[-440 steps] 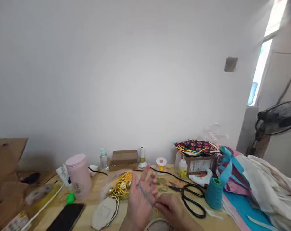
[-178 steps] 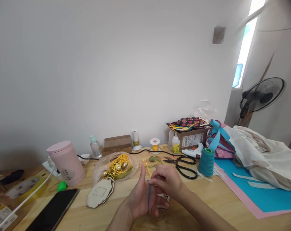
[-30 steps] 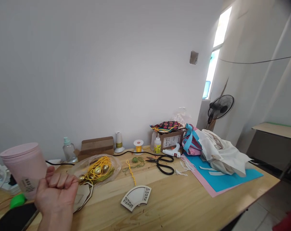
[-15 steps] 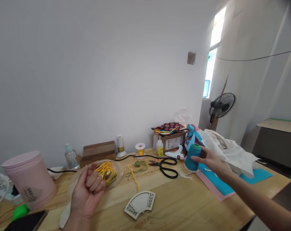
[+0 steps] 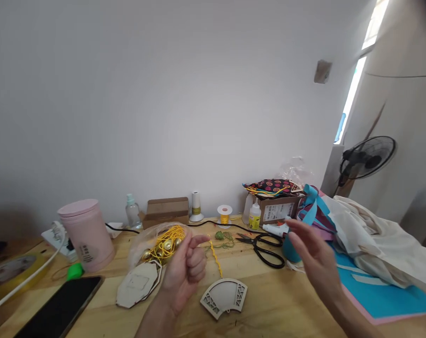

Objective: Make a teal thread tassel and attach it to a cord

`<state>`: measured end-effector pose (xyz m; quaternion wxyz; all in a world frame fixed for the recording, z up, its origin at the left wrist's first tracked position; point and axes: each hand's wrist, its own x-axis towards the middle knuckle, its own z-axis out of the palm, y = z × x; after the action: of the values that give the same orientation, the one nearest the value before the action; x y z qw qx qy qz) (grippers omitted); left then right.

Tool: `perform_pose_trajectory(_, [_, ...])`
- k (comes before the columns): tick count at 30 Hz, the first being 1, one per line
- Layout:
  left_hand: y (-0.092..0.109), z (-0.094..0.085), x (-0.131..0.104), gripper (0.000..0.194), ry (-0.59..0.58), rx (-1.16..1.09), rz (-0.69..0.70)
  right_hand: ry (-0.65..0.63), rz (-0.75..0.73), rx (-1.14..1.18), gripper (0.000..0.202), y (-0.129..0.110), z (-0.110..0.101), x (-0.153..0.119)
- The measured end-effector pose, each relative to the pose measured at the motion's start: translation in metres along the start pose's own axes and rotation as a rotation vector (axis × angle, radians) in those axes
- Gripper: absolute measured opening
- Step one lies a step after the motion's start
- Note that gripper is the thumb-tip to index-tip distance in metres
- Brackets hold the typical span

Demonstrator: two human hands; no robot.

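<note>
My left hand (image 5: 186,270) is held above the table with its fingers curled in and thumb and forefinger close together. Whatever it may pinch is too small to see. My right hand (image 5: 316,260) is open, its fingers apart, in front of a teal thread spool (image 5: 290,251) that it partly hides. Between the hands lies a pale wooden fan-shaped frame (image 5: 224,298) with lattice ends and a twisted yellow cord loop (image 5: 217,260) at its top. Black-handled scissors (image 5: 265,246) rest behind it. A green thread tangle (image 5: 221,235) lies nearby.
Left: a phone (image 5: 59,307), pink canister (image 5: 89,237), octagonal wooden pieces (image 5: 137,284), and a plastic bag with yellow cords and gold bells (image 5: 168,241). Back: a yellow thread reel (image 5: 224,217), glue bottle (image 5: 254,217) and cardboard box (image 5: 278,211). Right: white cloth (image 5: 371,230) over blue sheets (image 5: 382,300).
My right hand has let go of the teal spool, which stands on the table, and has drawn back toward me. The view has turned left. My left hand is nearer the fan frame.
</note>
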<state>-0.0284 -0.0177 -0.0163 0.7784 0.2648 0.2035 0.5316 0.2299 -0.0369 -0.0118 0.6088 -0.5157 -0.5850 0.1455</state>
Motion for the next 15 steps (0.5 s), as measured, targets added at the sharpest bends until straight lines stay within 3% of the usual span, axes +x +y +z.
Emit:
perform_pose_trajectory(5, [-0.018, -0.004, 0.005, 0.043, -0.154, 0.029, -0.176, -0.555, 0.227, 0.490, 0.049, -0.026, 0.084, -0.007])
perform_pose_trajectory(8, [-0.024, -0.005, 0.005, 0.047, -0.250, 0.006, -0.226, -0.868, 0.381, 0.730, 0.058, -0.025, 0.115, -0.010])
perform_pose_trajectory(11, [-0.028, -0.001, 0.003, 0.050, -0.326, -0.033, -0.260, -1.067, 0.506, 0.744, 0.065, -0.016, 0.116, -0.011])
perform_pose_trajectory(15, [-0.031, 0.009, -0.001, 0.060, -0.355, -0.070, -0.328, -1.091, 0.672, 0.668, 0.060, -0.008, 0.093, -0.001])
